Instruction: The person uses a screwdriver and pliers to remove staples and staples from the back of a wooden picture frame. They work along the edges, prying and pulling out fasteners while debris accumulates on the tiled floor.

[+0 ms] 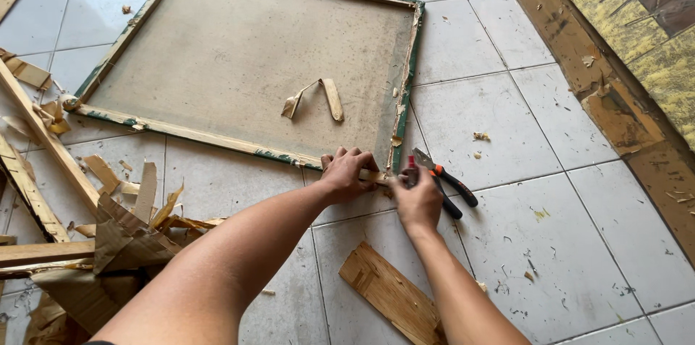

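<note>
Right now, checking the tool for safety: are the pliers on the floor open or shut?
Open: the pliers lie on the tile with handles spread apart.

We are logging two bare forearms, both entering from the lower edge of the head view. We are finding no sleeve, cuff, glove, watch, band or ring on either. The left hand (346, 173) is showing knuckles and short, unpainted nails; the right hand (418, 200) is showing its back, with its nails hidden from us. We are noting a sliver of dark fabric at the bottom edge beside the left arm; its kind is not readable.
</note>
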